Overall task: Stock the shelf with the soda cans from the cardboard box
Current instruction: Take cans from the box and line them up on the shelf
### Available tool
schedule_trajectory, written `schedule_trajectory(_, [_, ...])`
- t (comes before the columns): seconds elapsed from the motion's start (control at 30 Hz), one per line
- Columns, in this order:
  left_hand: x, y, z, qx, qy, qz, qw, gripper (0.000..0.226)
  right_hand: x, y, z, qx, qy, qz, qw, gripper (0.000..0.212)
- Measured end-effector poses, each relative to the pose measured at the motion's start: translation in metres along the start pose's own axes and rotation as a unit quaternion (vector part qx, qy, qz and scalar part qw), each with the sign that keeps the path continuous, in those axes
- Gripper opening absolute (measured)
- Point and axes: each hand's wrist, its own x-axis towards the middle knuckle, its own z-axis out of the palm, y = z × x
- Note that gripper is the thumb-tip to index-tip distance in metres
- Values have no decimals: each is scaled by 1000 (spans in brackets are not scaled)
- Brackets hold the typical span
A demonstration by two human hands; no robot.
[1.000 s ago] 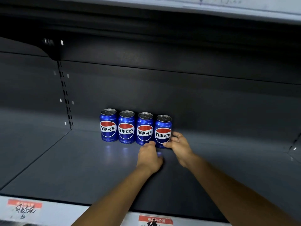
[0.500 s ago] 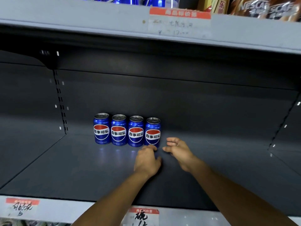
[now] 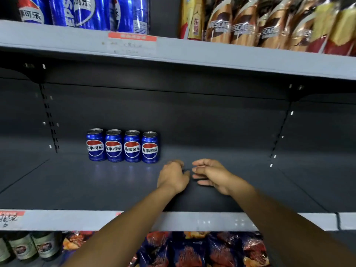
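Four upright blue aluminium soda cans (image 3: 122, 145) touching in a row on dark metal shelf (image 3: 77, 182); left hand (image 3: 172, 176) and right hand (image 3: 212, 175) now withdrawn from the rightmost can, fingers loosely curled, holding nothing.

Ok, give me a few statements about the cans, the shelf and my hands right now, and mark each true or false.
1. Four soda cans stand upright in a row on the shelf. True.
2. The right hand holds a can. False: it holds nothing.
3. The left hand touches the rightmost can. False: it is apart from it.
4. The cans' labels face forward. True.
5. One can lies on its side. False: all are upright.
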Motion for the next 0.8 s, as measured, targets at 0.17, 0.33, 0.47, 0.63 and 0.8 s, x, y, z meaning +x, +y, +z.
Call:
schedule_trajectory(0.17, [-17,45,25,-30,-16,-19,999,37,-40,15,-52,-8,-3,15,1000,15])
schedule_trajectory(0.33, [-39,84,50,-43,-40,-3,998,34,-74,28,-101,-12,11,29,999,11])
schedule_trajectory(0.47, [-59,111,66,-20,-79,31,996,29,-99,39,-132,-26,9,41,999,11])
schedule_trajectory(0.63, [-86,138,86,-22,-155,81,984,11,-127,61,-163,-42,-13,70,997,12])
schedule_trajectory(0.8, [-113,150,120,-26,-251,108,961,18,-146,97,-185,-50,-53,102,992,19])
